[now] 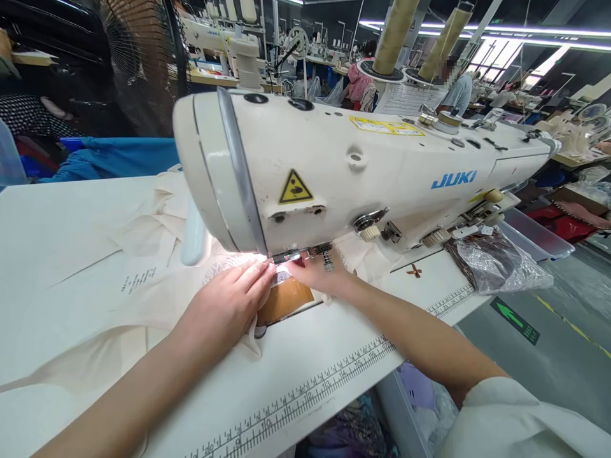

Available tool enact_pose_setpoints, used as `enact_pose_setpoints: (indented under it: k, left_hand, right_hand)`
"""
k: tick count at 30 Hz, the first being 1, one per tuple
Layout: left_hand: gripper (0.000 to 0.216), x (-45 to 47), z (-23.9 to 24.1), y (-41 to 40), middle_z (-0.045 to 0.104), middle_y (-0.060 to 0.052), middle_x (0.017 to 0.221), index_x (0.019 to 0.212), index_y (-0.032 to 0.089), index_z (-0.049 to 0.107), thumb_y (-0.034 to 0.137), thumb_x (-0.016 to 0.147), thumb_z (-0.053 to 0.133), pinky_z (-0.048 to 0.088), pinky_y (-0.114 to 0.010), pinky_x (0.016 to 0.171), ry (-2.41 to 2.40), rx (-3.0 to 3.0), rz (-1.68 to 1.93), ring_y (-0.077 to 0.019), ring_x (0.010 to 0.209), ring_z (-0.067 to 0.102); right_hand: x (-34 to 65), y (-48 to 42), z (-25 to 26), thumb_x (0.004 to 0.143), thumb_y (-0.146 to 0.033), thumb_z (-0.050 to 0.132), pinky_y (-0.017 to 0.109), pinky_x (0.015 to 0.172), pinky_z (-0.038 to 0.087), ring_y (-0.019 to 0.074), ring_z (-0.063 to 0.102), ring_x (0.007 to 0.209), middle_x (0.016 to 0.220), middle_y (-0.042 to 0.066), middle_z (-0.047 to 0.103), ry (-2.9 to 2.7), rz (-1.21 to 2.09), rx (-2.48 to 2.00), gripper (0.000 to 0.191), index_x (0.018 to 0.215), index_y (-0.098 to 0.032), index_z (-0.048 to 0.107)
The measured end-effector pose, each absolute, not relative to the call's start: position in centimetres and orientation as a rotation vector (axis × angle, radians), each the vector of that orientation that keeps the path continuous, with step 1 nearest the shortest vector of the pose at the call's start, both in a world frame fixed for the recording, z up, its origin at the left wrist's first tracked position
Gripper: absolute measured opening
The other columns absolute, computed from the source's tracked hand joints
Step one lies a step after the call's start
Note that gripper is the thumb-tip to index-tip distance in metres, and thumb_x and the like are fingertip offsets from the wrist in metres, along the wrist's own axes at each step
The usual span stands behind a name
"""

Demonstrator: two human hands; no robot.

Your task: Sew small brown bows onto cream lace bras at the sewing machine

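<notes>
A white JUKI sewing machine [324, 165] spans the view above my hands. My left hand [233, 292] lies flat on cream fabric [167, 296], its fingers together and stretched toward the presser foot [286, 256]. On the other side of the foot, my right hand [317, 270] is closed at the fabric's edge. Its fingers are partly hidden by the foot and machine head. Lacy patterned cloth shows under the lit needle area. Below the hands is an orange-brown plate [286, 300] in the table. Loose cream cloth spreads to the left, with small printed text on it.
A ruler strip [305, 407] runs along the white table's [48, 254] front edge. A plastic bag [506, 261] lies at the right, beside a clear bin [539, 235]. Thread cones [396, 35] stand behind the machine. A fan [138, 57] is at the upper left; other people sit farther back.
</notes>
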State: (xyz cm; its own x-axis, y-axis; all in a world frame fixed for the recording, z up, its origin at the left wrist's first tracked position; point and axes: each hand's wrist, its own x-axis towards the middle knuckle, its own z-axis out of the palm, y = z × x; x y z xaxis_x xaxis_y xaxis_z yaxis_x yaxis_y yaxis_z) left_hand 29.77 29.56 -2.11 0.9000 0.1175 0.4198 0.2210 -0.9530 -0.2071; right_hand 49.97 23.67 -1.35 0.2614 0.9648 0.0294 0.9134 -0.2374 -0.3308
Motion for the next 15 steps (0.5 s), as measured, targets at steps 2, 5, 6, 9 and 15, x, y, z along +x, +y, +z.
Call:
enact_pose_setpoints:
  k: [2,5,6,9,15]
  left_hand:
    - [0.045,29.74,-2.03,29.58,0.066,-0.016,0.126,0.133,0.009,0.056,0.009,0.091,0.040,0.051,-0.042,0.088,-0.250,-2.814,-0.593,-0.0294,0.108,0.063]
    - [0.045,29.71,-1.92,29.59,0.065,-0.016,0.127,0.133,0.009,0.056,0.008,0.090,0.041,0.051,-0.042,0.090,-0.238,-2.808,-0.579,-0.0295,0.111,0.062]
    - [0.045,29.72,-1.90,29.58,0.065,-0.016,0.127,0.133,0.009,0.056,0.008,0.090,0.041,0.051,-0.042,0.090,-0.236,-2.801,-0.576,-0.0296,0.112,0.062]
    - [0.045,29.75,-1.88,29.55,0.066,-0.016,0.127,0.132,0.007,0.056,0.008,0.090,0.041,0.052,-0.042,0.090,-0.224,-2.770,-0.568,-0.0300,0.112,0.062]
    - [0.042,29.75,-1.73,29.53,0.067,-0.016,0.125,0.129,0.006,0.057,0.008,0.092,0.037,0.052,-0.042,0.087,-0.198,-2.708,-0.551,-0.0300,0.112,0.062]
  right_hand:
    - [49.91,23.66,-1.03,0.088,-0.032,0.051,0.032,0.078,0.050,0.0210,0.067,0.091,0.091,-0.002,0.075,-1.758,0.249,-2.241,0.015,0.081,-0.026,0.063]
    - [49.89,23.71,-0.75,0.088,-0.032,0.051,0.033,0.079,0.050,0.0215,0.067,0.089,0.089,-0.001,0.074,-1.779,0.252,-2.227,0.016,0.080,-0.026,0.064]
    - [49.90,23.73,-0.73,0.088,-0.032,0.051,0.033,0.078,0.050,0.0215,0.067,0.088,0.088,-0.001,0.074,-1.781,0.255,-2.229,0.017,0.079,-0.026,0.063]
    - [50.02,23.76,-0.92,0.088,-0.033,0.050,0.032,0.077,0.050,0.0209,0.067,0.087,0.087,-0.001,0.074,-1.770,0.251,-2.218,0.018,0.078,-0.025,0.063]
    - [50.44,23.77,-1.71,0.091,-0.038,0.044,0.030,0.080,0.049,0.0189,0.066,0.087,0.092,-0.001,0.075,-1.771,0.233,-2.101,0.025,0.082,-0.026,0.063]
